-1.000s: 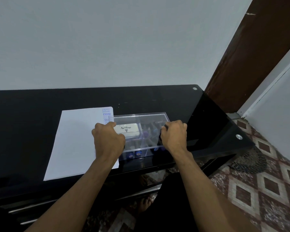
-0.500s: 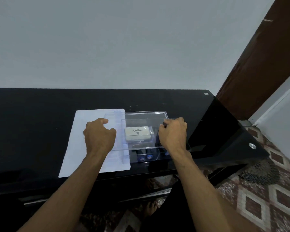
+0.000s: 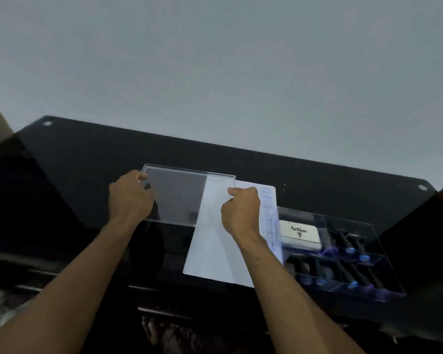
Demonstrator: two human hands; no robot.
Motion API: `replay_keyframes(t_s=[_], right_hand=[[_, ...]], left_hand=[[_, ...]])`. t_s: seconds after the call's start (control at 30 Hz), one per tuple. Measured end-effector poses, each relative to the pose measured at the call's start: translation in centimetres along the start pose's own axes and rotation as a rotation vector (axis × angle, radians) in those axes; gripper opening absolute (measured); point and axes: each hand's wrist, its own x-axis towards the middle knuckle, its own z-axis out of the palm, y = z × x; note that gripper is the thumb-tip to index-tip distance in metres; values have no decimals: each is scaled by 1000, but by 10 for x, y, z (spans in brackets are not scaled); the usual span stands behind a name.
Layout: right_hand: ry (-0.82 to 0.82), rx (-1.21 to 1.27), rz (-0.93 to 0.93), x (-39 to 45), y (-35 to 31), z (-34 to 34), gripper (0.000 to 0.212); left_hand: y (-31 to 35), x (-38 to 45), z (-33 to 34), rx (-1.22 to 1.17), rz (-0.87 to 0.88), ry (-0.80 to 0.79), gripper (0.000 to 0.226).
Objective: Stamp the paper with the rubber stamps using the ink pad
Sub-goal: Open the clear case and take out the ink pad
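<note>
Black glossy tabletop, glass-like, round metal fittings near its far corners. Plain pale grey wall behind it. Dim light; view tilted and a little blurred.

Left hand grips the left edge of a clear lid, thumb on top, fingers curled under. Right hand pinches the lid's right edge, thumb on top. Lid held flat between both hands; whether it touches the surface, cannot tell. Its right part lies over the paper, its left part over bare black top.

Paper: white sheet, lying flat beneath and just behind the right hand, running toward the near table edge. A column of faint blue stamped marks along its right margin, to the right of the right hand; text illegible.

Clear compartment box, uncovered, to the right of the right hand, its left edge touching or overlapping the paper's right edge.

Ink pad: white closed case, "Artline" in dark print with a small triangle below, in the box's far left compartment.

Rubber stamps: dark handles with blue-tinted ends, lying on their sides in the near and right compartments. Count unclear through blur.
</note>
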Motion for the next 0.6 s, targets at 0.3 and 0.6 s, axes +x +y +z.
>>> replay_keyframes(t_s=[0.3,0.6], right_hand=[[-98,-120,-77,27,-28,91,15],[-100,-201,-93,56,-37,127,17]], left_hand=[[-51,72,-14,27,-55,47,20],[-81,118,10,89,13,-1,27]])
